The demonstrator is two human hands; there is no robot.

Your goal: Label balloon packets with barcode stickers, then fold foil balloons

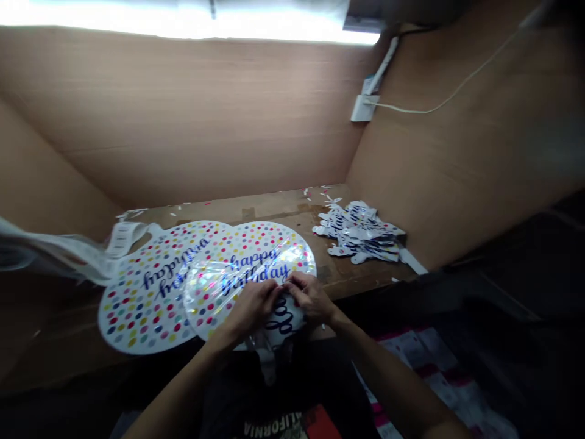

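Close together near the table's front edge, my left hand [259, 302] and my right hand [309, 297] pinch a partly folded foil balloon [280, 317] with dark blue lettering. Its lower end hangs down towards my lap. Under and behind my hands lies a flat round foil balloon [283, 244], white with coloured dots and "happy birthday" on it. To its left, partly overlapped, another dotted balloon [137, 305] lies flat with the same words. What my fingertips pinch exactly is hidden.
Folded balloons [361, 231] form a pile at the right. White label strips [123, 238] curl in from the left. Cardboard walls [228, 122] enclose the table [297, 207], with paper scraps along the back. A socket [364, 108] with a cable hangs in the corner; printed packets [434, 353] lie below right.
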